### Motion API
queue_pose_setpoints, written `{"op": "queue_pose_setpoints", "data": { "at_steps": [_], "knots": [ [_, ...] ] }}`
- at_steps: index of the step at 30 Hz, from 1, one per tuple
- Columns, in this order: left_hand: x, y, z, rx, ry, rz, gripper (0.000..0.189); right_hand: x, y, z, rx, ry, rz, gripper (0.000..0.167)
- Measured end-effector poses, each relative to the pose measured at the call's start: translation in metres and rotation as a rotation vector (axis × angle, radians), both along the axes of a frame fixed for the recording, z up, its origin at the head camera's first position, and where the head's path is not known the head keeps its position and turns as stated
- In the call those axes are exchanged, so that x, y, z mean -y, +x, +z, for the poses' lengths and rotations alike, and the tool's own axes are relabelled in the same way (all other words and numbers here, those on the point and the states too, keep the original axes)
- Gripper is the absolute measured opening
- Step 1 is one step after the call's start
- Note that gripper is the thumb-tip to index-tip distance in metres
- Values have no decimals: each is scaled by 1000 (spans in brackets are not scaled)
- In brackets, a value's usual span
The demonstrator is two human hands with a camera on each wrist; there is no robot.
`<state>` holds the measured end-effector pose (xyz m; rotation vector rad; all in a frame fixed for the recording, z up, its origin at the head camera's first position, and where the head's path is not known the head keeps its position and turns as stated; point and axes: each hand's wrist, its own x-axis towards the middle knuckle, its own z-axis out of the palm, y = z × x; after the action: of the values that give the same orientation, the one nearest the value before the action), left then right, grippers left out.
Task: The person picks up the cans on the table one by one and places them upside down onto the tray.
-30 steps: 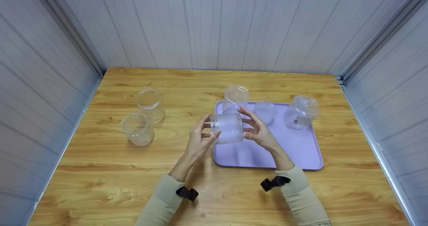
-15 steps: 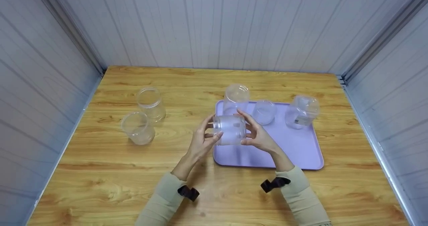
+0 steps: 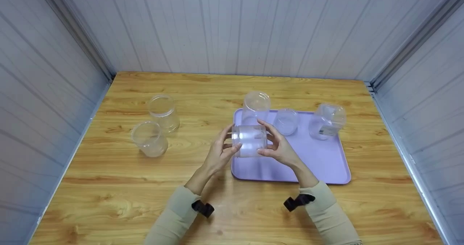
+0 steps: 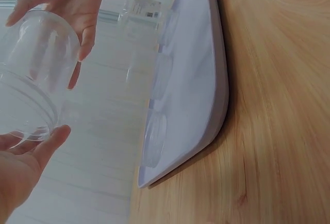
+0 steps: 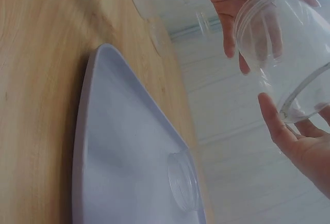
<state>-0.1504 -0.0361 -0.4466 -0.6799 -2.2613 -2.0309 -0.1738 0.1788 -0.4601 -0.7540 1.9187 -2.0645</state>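
Note:
A clear plastic jar (image 3: pixel 250 140) lies sideways in the air over the lilac tray (image 3: pixel 308 165), its ringed neck toward the left. My left hand (image 3: pixel 218 151) grips the neck end, thumb on the near side and fingers behind. At the base end, my right hand (image 3: pixel 284 149) holds the jar between thumb and fingers. In the left wrist view the jar (image 4: pixel 44 53) spans the two hands. The right wrist view shows its neck rim against the left palm and my right fingers (image 5: pixel 276 123) around the base.
On the tray's back part stand a tall clear jar (image 3: pixel 256 105), a short jar (image 3: pixel 286 121) and a jar with a label (image 3: pixel 327 121). Two more clear jars (image 3: pixel 162 111) (image 3: pixel 149 140) stand on the wooden table at left. Panel walls enclose the back and sides.
Both hands have shifted the jar slightly right and turned it, so its surface catches the light differently. My right thumb has moved further onto the jar's near side.

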Motion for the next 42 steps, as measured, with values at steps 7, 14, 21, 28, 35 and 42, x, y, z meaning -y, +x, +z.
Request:
{"op": "queue_pose_setpoints", "data": {
  "at_steps": [7, 14, 21, 28, 35, 42],
  "knots": [
    [5, -2, 9, -143, -98, 38, 53, -3, 2, 7, -38, 106, -91, 79],
    [10, -15, -5, -141, -84, 122, 36, -4, 10, 26, -4, 208, -174, 78],
    [19, -29, -20, -134, -163, 234, 31, -10, 12, 34, 4, 327, -232, 77],
    [32, -35, -14, -142, -280, 331, 30, -19, 12, 42, 12, 422, -268, 78],
    [47, -41, -10, -140, -408, 386, 31, -29, 16, 51, -12, 493, -282, 76],
    [68, -50, -5, -145, -570, 418, 39, -37, 19, 57, -54, 547, -279, 77]
  ]
}}
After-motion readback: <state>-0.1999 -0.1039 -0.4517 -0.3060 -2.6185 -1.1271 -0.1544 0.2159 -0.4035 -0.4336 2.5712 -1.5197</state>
